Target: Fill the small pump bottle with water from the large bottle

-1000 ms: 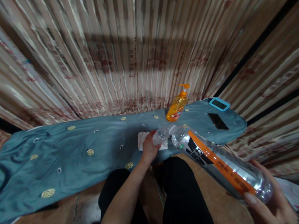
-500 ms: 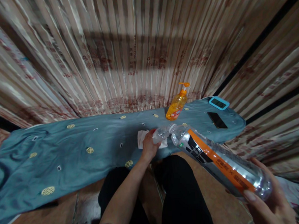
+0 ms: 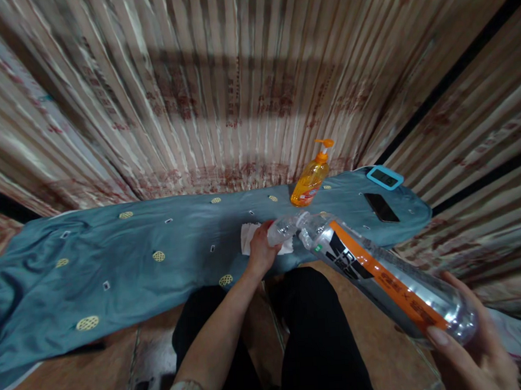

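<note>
My left hand is wrapped round a small clear plastic bottle, which lies tilted to the right. Its neck meets the mouth of a large clear plastic bottle with an orange, silver and black label. That bigger bottle slants down to the left, and my right hand grips it round the base. Whether liquid passes between the two mouths I cannot make out. A white tissue lies on the cloth, partly hidden under my left hand and the small bottle.
An orange pump bottle stands behind the bottles. To its right lie a dark phone and a blue-framed digital timer. Blue-green patterned cloth covers the narrow board, with a striped curtain close behind it.
Both hands keep their hold, and the two bottles stay mouth to mouth. The whole view has shifted slightly; otherwise little differs.
</note>
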Demonstrator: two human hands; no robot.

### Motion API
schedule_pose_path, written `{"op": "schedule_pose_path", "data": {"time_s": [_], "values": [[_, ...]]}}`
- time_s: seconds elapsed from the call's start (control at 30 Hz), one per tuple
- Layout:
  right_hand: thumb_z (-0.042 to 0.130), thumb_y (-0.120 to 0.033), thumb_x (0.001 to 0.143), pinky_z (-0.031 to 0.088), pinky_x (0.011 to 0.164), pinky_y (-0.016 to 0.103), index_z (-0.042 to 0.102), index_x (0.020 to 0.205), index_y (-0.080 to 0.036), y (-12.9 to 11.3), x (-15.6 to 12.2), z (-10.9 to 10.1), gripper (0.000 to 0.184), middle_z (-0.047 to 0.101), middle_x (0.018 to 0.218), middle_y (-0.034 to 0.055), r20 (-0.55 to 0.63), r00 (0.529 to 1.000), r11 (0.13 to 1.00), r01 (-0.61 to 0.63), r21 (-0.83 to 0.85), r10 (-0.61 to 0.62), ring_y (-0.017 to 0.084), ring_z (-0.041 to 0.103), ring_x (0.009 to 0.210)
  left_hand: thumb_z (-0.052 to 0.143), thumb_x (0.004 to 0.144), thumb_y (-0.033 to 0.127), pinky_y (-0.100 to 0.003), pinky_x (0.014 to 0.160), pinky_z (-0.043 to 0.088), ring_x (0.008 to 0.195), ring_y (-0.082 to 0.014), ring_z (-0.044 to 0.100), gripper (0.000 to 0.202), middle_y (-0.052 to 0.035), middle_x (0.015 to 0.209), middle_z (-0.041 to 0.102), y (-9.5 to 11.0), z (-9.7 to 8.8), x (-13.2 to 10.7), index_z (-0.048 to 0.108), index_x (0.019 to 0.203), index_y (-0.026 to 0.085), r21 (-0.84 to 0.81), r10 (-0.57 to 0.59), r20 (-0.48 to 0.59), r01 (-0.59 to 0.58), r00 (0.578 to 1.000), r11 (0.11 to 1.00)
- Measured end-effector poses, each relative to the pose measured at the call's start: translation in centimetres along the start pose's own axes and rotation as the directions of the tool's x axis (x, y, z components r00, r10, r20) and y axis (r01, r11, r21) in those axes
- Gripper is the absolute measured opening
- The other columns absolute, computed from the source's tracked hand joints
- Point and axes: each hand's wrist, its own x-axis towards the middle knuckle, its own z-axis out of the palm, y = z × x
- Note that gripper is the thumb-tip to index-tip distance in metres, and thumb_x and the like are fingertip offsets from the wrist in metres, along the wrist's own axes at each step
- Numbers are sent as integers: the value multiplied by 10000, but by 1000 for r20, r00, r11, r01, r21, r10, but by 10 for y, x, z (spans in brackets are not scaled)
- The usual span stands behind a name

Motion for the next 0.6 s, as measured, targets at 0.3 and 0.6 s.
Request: {"op": "schedule_pose_path", "data": {"time_s": [0.3,0.6], "values": [[730,-623,700,236,1077,563,394,1447,-278,-18,-2,4,889,448,1339,84,-19,994,980,-104,169,108,385,393,1250,711,673,80,-407,1037,437,1181,-260,569,597,-86,1236,625,-1,1,0,519,1228,187,21,10,12,-10,1000,1000],[624,-664,782,311,1073,504,322,1484,-204,-9,-2,1,891,425,1356,113,-3,1000,999,-26,39,27,354,392,1259,711,683,90,-398,1040,434,1189,-257,565,589,-97,1245,620,-3,1,0,517,1233,174,9,13,7,-13,1000,1000]]}}
